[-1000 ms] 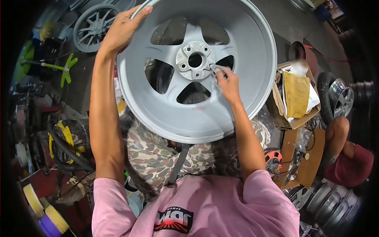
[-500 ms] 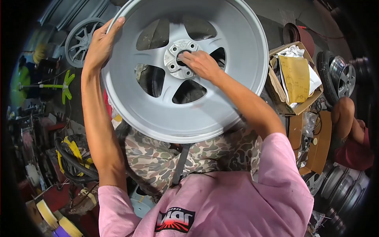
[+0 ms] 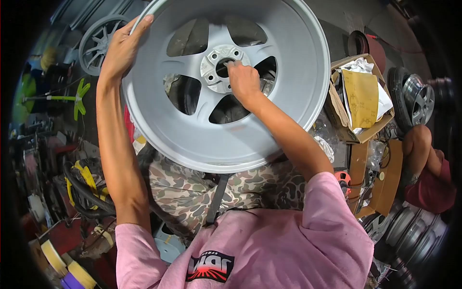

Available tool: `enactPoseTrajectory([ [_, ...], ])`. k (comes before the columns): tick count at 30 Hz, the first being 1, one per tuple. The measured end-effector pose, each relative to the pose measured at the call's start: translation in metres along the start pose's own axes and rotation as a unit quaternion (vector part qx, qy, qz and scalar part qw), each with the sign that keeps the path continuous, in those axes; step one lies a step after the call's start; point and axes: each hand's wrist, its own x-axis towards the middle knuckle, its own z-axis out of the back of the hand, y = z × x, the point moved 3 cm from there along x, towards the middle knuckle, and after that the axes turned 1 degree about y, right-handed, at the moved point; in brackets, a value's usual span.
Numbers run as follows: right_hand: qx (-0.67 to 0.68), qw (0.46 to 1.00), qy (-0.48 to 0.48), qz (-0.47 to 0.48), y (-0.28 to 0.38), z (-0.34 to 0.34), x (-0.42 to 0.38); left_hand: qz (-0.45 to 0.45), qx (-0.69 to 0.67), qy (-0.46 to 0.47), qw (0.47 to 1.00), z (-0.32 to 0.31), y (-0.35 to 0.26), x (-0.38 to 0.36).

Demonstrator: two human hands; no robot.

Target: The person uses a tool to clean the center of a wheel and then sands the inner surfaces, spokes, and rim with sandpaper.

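A grey five-spoke wheel rim (image 3: 168,127) stands tilted against my lap, its hollow inner side toward me. My left hand (image 3: 122,50) is closed around its upper left edge, the thumb lying over the lip. At the centre, my right hand (image 3: 244,83) is closed with curled fingers at the right edge of the round hub bore (image 3: 222,69). Whatever those fingertips hold, if anything, is hidden. Bolt holes show in the bare metal hub face (image 3: 211,84) around the bore; my hand covers its right part.
On the right, a cardboard box (image 3: 337,111) holds yellow sandpaper (image 3: 361,98) and crumpled paper. Stacked wheels (image 3: 416,231) and another person's bent leg (image 3: 417,147) are beyond it. At left lie a black hose (image 3: 94,200), tape rolls (image 3: 54,257) and a multi-spoke wheel (image 3: 96,45).
My right hand has turned and shifted slightly right around the bore, with its fingers more curled. My right elbow has moved left and down. The left hand keeps its hold on the edge.
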Motion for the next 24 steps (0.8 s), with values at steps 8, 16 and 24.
enactPoseTrajectory([
  [8, 0.059, 0.99, 0.002, 0.127, -0.017, 0.018, 0.0, 0.014, 0.018, 0.026, 0.999, 0.003, 0.003, 0.001],
  [16, 0.075, 0.991, -0.029, -0.112, 0.009, -0.005, -0.003, 0.0, 0.028, 0.025, 0.999, 0.004, 0.001, 0.002],
  [24, 0.28, 0.933, 0.074, -0.212, -0.006, 0.013, -0.009, -0.023, 0.033, 0.026, 0.999, 0.005, 0.007, 0.006],
])
